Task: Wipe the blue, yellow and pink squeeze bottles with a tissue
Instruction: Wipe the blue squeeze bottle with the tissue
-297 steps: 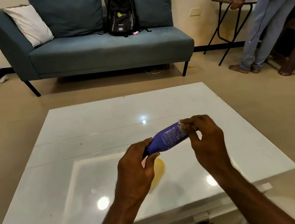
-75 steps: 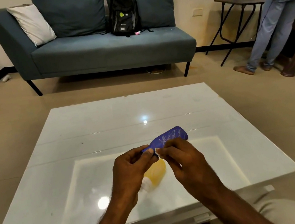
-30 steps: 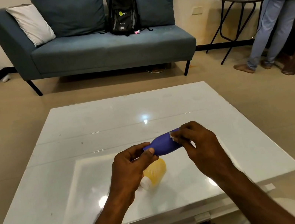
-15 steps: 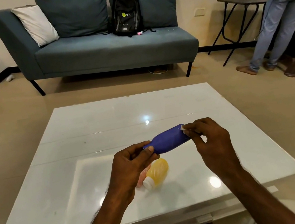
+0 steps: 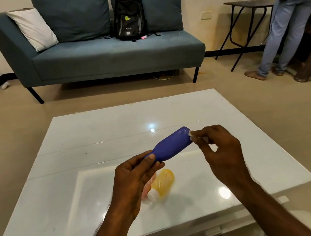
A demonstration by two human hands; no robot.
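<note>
The left hand (image 5: 137, 174) pinches the neck end of the blue bottle (image 5: 172, 143), held above the counter (image 5: 91, 132), and the right hand (image 5: 218, 152) pinches a small tissue (image 5: 191, 134) against its raised far base. To wipe well, steady the neck, roll the bottle and draw the tissue down every side. The pink bottle (image 5: 147, 185) barely shows behind the left hand beside the lying yellow bottle (image 5: 162, 182); fingers hide the blue cap and most of the tissue.

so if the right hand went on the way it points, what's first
The blue bottle, at its wide end; the tissue pinched in the right hand looks pressed against it, depth unclear.
</note>
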